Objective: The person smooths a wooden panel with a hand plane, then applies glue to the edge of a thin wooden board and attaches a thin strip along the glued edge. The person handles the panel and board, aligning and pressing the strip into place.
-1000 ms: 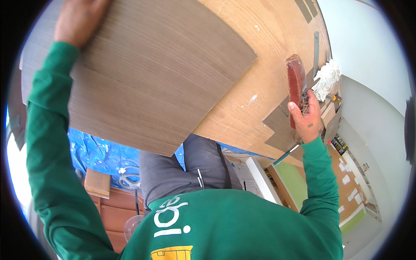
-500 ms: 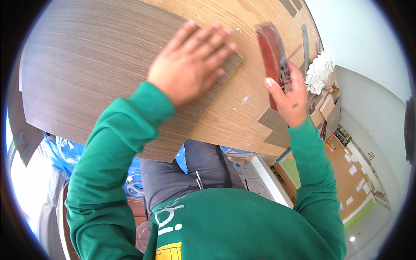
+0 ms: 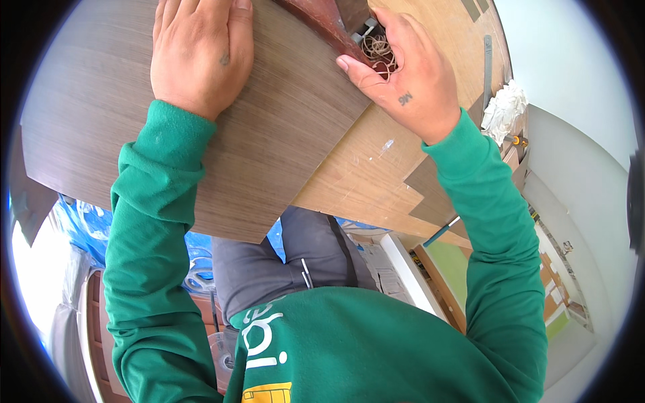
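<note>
A wide grey-brown wood-grain board [image 3: 134, 154] lies on top of a lighter wooden table top [image 3: 363, 171]. My left hand [image 3: 201, 60] rests flat on the board's far part, fingers stretched out and partly cut off by the upper edge. My right hand [image 3: 420, 74] is wrapped round a reddish-brown wooden hand plane [image 3: 319, 20], with its thumb along the near side. Thin curled shavings [image 3: 379, 54] fill the opening of the plane. The plane is over the board's right-hand edge; its far end is out of view, and I cannot tell whether its sole touches the board.
On the right of the table lie a grey metal strip [image 3: 488, 60], a crumpled white cloth [image 3: 505, 111] and a yellow-and-black handle [image 3: 516, 141]. Dark offcuts [image 3: 433, 191] sit near the table's front right. Blue plastic sheeting [image 3: 94, 228] hangs below at left.
My left hand has moved left and farther up the board. My right hand has brought the plane leftward from above the table to the board's edge.
</note>
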Action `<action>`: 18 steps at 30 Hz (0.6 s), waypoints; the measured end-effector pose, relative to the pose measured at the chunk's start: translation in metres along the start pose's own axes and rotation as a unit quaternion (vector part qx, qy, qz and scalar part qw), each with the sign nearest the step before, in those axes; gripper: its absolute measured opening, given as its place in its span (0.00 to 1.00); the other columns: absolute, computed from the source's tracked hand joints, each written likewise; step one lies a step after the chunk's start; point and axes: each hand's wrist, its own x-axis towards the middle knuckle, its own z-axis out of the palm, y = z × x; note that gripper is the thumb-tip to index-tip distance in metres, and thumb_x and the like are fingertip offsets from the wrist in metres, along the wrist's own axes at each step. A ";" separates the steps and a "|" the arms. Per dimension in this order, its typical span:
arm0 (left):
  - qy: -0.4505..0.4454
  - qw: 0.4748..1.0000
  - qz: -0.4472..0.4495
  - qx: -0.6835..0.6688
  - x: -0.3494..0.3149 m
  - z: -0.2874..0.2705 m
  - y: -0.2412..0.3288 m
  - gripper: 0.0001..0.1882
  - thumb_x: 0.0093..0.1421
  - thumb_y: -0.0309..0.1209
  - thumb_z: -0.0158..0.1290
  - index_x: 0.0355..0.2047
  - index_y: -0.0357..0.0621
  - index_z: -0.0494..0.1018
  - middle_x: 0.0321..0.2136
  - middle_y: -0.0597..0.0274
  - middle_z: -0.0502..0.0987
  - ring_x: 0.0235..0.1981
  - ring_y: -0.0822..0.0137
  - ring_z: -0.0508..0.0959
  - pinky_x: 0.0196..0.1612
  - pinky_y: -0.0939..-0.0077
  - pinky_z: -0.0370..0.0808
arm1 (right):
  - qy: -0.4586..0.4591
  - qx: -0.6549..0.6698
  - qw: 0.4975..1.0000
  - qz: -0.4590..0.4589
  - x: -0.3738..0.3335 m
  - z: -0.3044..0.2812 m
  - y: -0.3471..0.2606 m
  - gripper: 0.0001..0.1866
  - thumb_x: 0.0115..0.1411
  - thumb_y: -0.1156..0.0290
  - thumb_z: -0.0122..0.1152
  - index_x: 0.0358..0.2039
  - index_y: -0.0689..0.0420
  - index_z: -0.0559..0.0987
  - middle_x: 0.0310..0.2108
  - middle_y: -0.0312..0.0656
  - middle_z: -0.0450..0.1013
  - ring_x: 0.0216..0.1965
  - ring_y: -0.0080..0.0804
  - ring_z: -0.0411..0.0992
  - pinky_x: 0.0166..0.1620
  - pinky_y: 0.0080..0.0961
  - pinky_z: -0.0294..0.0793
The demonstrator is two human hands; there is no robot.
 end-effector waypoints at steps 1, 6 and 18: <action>-0.001 1.000 -0.001 0.004 -0.001 0.000 -0.001 0.30 0.64 0.25 0.46 0.67 0.28 0.62 0.69 0.37 0.62 0.72 0.42 0.58 0.75 0.51 0.51 | 0.005 -0.011 1.000 -0.016 0.001 -0.001 -0.001 0.30 0.55 0.59 0.73 0.54 0.60 0.75 0.41 0.46 0.75 0.41 0.44 0.75 0.43 0.38 0.76; 0.000 1.000 0.003 0.020 -0.003 0.004 -0.001 0.30 0.63 0.25 0.46 0.66 0.28 0.63 0.68 0.36 0.64 0.72 0.43 0.60 0.75 0.52 0.51 | 0.013 -0.031 0.999 -0.022 -0.007 0.004 0.004 0.31 0.52 0.58 0.75 0.53 0.58 0.75 0.39 0.43 0.74 0.40 0.45 0.74 0.42 0.38 0.76; -0.029 0.997 -0.027 0.062 -0.001 -0.001 0.008 0.31 0.62 0.26 0.49 0.66 0.28 0.64 0.68 0.37 0.64 0.72 0.44 0.60 0.76 0.52 0.50 | 0.013 -0.040 0.999 -0.011 -0.045 -0.010 0.022 0.33 0.53 0.58 0.75 0.56 0.59 0.74 0.45 0.47 0.75 0.46 0.51 0.74 0.48 0.42 0.76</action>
